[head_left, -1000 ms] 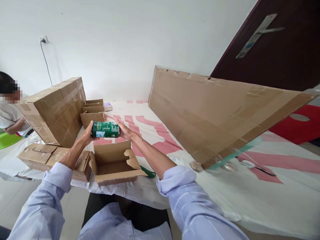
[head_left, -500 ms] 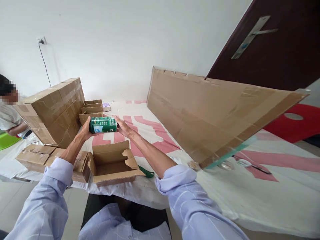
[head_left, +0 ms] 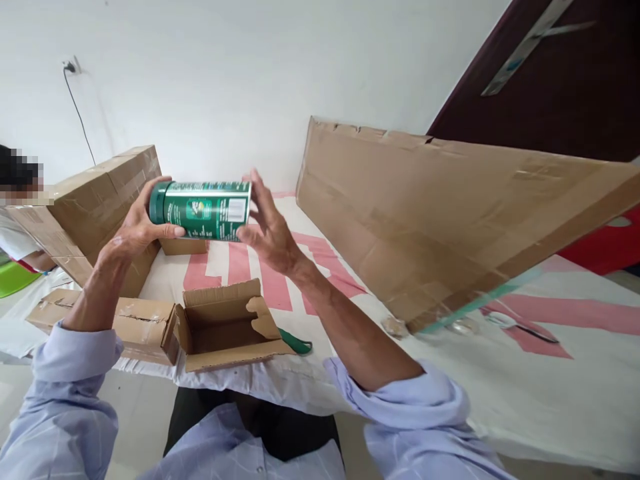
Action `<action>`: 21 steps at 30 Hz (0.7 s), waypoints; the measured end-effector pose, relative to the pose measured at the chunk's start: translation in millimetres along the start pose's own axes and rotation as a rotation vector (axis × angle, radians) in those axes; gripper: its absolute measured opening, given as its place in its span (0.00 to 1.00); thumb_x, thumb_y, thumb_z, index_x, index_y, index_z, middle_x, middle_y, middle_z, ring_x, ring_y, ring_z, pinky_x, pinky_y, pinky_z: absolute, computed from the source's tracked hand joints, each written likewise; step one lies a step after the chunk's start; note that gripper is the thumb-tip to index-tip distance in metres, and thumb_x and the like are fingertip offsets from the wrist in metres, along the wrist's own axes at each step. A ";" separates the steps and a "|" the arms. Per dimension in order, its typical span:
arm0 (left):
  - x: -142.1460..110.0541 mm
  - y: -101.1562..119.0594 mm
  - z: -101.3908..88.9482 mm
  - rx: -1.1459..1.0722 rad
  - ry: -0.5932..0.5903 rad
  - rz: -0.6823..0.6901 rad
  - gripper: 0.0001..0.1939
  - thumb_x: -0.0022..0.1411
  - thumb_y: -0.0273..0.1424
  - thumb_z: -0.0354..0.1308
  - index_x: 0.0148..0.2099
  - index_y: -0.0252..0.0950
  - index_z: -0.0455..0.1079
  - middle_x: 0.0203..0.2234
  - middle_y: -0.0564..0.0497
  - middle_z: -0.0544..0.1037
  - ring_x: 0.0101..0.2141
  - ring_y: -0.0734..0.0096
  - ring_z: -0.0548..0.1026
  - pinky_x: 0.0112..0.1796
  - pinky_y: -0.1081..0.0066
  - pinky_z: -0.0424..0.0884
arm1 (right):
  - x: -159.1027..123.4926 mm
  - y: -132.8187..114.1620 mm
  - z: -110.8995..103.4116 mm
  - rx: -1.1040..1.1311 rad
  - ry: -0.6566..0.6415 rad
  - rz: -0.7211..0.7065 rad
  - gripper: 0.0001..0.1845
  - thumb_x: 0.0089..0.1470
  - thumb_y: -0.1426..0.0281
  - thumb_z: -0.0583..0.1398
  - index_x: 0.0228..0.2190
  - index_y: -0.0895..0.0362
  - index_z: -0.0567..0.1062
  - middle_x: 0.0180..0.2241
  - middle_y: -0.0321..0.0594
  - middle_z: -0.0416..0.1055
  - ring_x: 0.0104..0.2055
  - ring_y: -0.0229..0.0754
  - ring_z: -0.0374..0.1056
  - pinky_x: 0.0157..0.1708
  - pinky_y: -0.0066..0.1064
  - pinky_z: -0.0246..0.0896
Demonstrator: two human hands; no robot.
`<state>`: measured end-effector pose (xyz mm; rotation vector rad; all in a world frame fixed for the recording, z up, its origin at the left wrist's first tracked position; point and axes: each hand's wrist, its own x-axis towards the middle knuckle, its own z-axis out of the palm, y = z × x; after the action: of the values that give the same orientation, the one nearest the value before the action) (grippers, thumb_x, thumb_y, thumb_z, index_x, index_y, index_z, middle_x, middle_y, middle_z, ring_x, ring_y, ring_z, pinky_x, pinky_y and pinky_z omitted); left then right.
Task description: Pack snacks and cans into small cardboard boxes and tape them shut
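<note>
A green cylindrical canister [head_left: 203,211] with a printed label and a barcode lies on its side in the air between my hands. My left hand [head_left: 137,223] grips its dark green lidded end, the thumb along the lower side. At the other end my right hand [head_left: 270,230] holds the pale rim, thumb below and fingers above. Below the canister stands an open cardboard box [head_left: 225,337] with its flaps raised; its visible inside shows bare cardboard. Beside that box lies a green strap-like thing [head_left: 296,341], partly hidden by a flap.
Closed cartons [head_left: 145,327] lie left of the open box. A stack of taped cartons [head_left: 100,207] rises behind my left arm. To the right leans a large cardboard sheet [head_left: 425,220]. Scissors [head_left: 525,328] lie on the cloth-covered table [head_left: 500,400]. Another person [head_left: 20,227] is at far left.
Both hands have raised the canister and brought it closer. It has turned about its length, so a barcode now faces me. The view has shifted slightly.
</note>
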<state>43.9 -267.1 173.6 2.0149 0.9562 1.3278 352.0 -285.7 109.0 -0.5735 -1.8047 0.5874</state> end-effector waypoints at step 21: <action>17.2 -246.2 10.2 0.121 0.073 -0.708 0.57 0.30 0.33 0.85 0.63 0.36 0.64 0.54 0.36 0.75 0.49 0.46 0.78 0.42 0.57 0.80 | -39.9 162.5 23.5 -0.192 -0.266 0.751 0.21 0.58 0.54 0.66 0.24 0.55 0.71 0.18 0.35 0.65 0.24 0.39 0.65 0.24 0.29 0.62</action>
<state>-7.4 -105.5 -6.1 1.4778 1.6186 0.9592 356.7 -190.4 -30.5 -1.3846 -1.8781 1.0333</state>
